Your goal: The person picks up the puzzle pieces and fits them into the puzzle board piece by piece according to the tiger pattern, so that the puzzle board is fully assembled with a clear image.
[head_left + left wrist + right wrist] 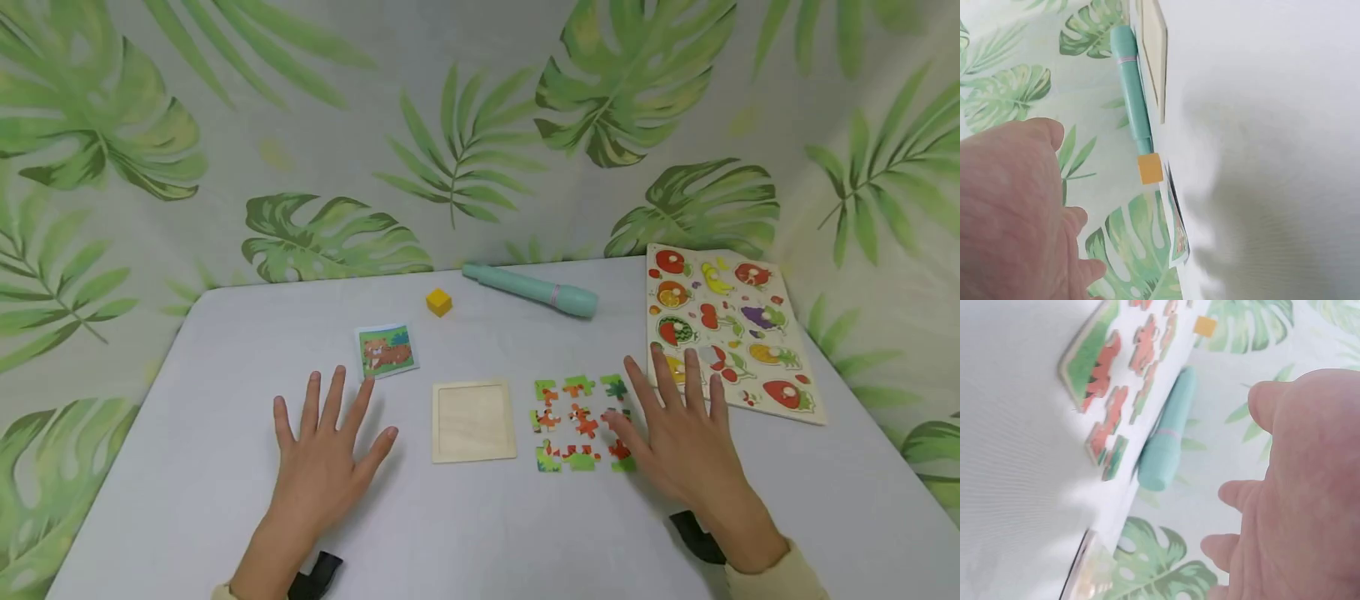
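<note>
Fingers spread, my left hand [318, 475] hovers over the white table to the left of a small square wooden tray [473, 422], holding nothing. A picture card [386, 350] with a brown animal on it lies just beyond its fingertips. My right hand [686, 446], also spread and holding nothing, is above the table at the right. Several loose jigsaw pieces [582, 421], green and orange-red, lie in rows between the tray and that hand; its thumb covers part of the right-hand column. In the right wrist view, the jigsaw pieces [1144, 347] lie apart from the fingers.
A yellow cube [438, 302] and a mint-green tube-shaped object [532, 289] sit near the table's back edge. At the back right lies a fruit peg-puzzle board [738, 333], partly behind the right fingertips. A leaf-patterned cloth [465, 125] hangs behind the table.
</note>
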The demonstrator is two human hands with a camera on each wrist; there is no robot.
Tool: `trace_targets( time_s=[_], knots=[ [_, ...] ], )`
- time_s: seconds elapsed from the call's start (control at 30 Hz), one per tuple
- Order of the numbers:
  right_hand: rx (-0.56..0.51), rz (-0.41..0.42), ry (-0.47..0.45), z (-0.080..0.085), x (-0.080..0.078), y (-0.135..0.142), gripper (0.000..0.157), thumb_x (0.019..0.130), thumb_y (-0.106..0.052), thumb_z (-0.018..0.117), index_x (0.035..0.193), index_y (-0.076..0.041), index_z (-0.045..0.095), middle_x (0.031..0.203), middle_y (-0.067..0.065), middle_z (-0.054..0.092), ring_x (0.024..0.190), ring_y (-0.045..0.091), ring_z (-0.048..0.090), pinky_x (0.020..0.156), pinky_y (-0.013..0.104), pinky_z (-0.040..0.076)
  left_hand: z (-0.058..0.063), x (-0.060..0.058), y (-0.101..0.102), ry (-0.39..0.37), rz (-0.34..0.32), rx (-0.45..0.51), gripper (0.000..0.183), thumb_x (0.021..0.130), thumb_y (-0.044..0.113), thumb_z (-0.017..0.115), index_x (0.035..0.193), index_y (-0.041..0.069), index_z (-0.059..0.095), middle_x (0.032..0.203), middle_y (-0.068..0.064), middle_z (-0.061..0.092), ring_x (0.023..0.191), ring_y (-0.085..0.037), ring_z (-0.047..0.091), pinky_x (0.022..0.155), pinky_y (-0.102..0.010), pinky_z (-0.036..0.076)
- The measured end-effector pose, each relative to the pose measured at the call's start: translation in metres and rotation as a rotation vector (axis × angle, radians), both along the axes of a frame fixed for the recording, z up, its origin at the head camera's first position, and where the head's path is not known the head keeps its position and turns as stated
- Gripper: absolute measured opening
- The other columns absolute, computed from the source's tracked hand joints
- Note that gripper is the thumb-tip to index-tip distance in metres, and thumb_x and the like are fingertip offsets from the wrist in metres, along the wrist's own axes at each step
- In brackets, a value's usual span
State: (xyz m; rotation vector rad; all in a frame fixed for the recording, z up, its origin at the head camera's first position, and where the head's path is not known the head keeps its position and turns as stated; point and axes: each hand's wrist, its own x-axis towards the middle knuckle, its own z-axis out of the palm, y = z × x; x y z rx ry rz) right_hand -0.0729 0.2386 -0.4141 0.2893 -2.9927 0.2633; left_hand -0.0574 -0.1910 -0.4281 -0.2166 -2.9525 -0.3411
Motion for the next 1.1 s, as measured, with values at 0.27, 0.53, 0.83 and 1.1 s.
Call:
trace_targets(
  time_s=[0.27, 0.53, 0.83, 1.1],
  knots=[
    [-0.036, 0.091, 0.010, 0.012, -0.013, -0.007, 0.077, 0.103, -0.059, 0.050, 0.164, -0.016, 0.029, 0.168, 0.022, 0.027, 0.156, 0.045, 0.018, 0.118, 0.068, 0.027, 0.008, -0.017, 0.002, -0.066, -0.117, 0.133, 0.081, 0.102, 0.059, 0.052, 0.166, 0.016, 0.023, 0.171, -0.016, 0.021, 0.158, -0.041, 0.013, 0.121, -0.072, -0.004],
    [-0.076, 0.196, 0.034, 0.023, -0.030, -0.013, 0.070, 0.103, -0.048, 0.057, 0.161, -0.012, 0.037, 0.164, 0.020, 0.036, 0.152, 0.043, 0.029, 0.119, 0.064, 0.032, 0.001, -0.034, 0.007, -0.073, -0.252, 0.292, 0.083, 0.100, 0.047, 0.065, 0.163, 0.008, 0.028, 0.168, -0.016, 0.029, 0.156, -0.037, 0.025, 0.123, -0.069, 0.009],
    [-0.139, 0.288, -0.014, 0.029, -0.046, -0.024, 0.064, 0.100, -0.041, 0.066, 0.154, -0.012, 0.048, 0.157, 0.015, 0.048, 0.147, 0.040, 0.038, 0.114, 0.063, 0.041, -0.005, -0.050, 0.018, -0.239, -0.277, 0.473, 0.079, 0.099, 0.040, 0.069, 0.161, 0.006, 0.033, 0.164, -0.014, 0.038, 0.153, -0.033, 0.034, 0.126, -0.063, 0.004],
    [-0.168, 0.337, -0.055, 0.034, -0.058, -0.037, 0.059, 0.097, -0.032, 0.073, 0.149, -0.010, 0.054, 0.151, 0.015, 0.054, 0.145, 0.041, 0.043, 0.113, 0.061, 0.042, -0.017, -0.052, 0.022, -0.273, -0.326, 0.462, 0.089, 0.090, 0.039, 0.079, 0.159, 0.002, 0.036, 0.163, -0.017, 0.039, 0.155, -0.036, 0.027, 0.128, -0.057, 0.010]
  ],
)
